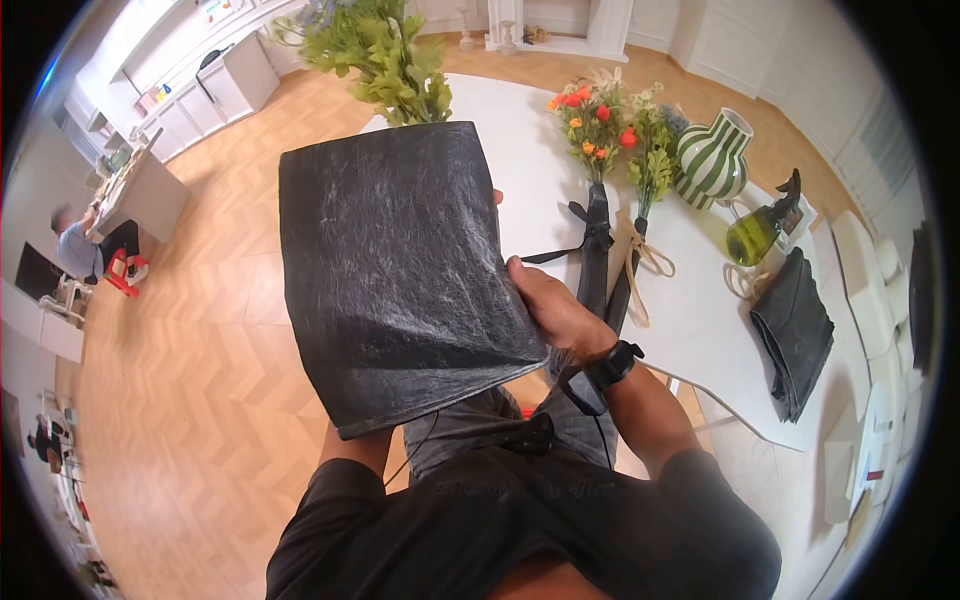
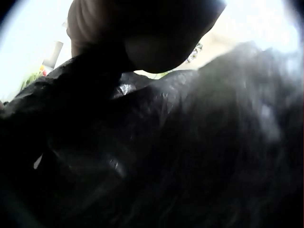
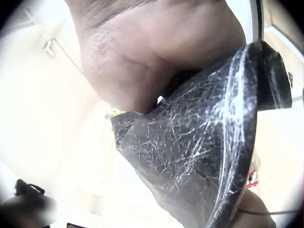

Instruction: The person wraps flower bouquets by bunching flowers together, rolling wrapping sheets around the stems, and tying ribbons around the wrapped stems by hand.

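Observation:
A creased, shiny black sheet [image 1: 395, 260] is held up before the body. My right hand [image 1: 555, 305] pinches its right edge, thumb in front and the other fingers behind it. In the right wrist view, the sheet bends into a curved fold below the hand [image 3: 161, 52]. My left hand is mostly behind the sheet in the head view. Its dark, blurred shape [image 2: 147, 33] lies against the black material in the left wrist view, where I cannot tell its grip. Leafy green stems [image 1: 395, 60] with bluish flowers rise from behind the sheet's top edge.
On the white table [image 1: 680, 345] to the right lie orange-red flowers [image 1: 600, 120] and green stems [image 1: 652, 165] with black wrapping. Beyond them are a green-striped vase [image 1: 715, 160], a green glass vessel [image 1: 755, 238] and a folded black cloth [image 1: 792, 335]. A person [image 1: 85, 245] sits far left.

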`<state>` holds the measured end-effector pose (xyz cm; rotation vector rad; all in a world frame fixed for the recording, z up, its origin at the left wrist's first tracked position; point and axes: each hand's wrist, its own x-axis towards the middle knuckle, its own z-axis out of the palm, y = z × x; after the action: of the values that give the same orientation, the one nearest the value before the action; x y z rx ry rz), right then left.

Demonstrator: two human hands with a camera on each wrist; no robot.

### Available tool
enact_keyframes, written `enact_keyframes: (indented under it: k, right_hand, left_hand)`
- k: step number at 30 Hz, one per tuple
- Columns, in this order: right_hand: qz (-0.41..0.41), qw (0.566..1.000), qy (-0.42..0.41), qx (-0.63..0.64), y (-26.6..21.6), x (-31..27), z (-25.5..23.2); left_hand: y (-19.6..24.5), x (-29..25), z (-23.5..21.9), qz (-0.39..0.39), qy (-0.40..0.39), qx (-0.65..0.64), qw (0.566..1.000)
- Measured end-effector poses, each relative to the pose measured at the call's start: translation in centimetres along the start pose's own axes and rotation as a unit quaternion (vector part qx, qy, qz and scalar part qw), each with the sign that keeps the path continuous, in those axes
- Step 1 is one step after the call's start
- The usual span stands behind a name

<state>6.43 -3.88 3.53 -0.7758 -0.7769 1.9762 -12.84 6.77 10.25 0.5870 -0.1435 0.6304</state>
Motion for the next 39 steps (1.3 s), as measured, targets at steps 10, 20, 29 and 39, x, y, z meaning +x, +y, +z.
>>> enact_keyframes:
  k: [10, 20, 29, 39]
  right_hand:
    - [0.016, 0.934, -0.170, 0.313, 1.7, 0.2, 0.0]
    - [0.005, 0.995, -0.013, 0.095, 0.3, -1.0, 0.5]
    - [0.002, 0.990, -0.024, 0.142, 1.0, -0.3, -0.3]
    - [-0.003, 0.966, -0.082, 0.245, 2.9, -0.1, -1.4]
  left_hand:
    - [0.3, 0.3, 0.9, 0.061, 0.061, 0.074, 0.994]
    - [0.1, -0.1, 1.3, 0.116, 0.129, 0.145, 0.974]
    - [0.1, 0.2, 1.8, 0.167, 0.183, 0.208, 0.946]
    - [0.3, 0.0, 1.7, 0.217, 0.248, 0.278, 0.902]
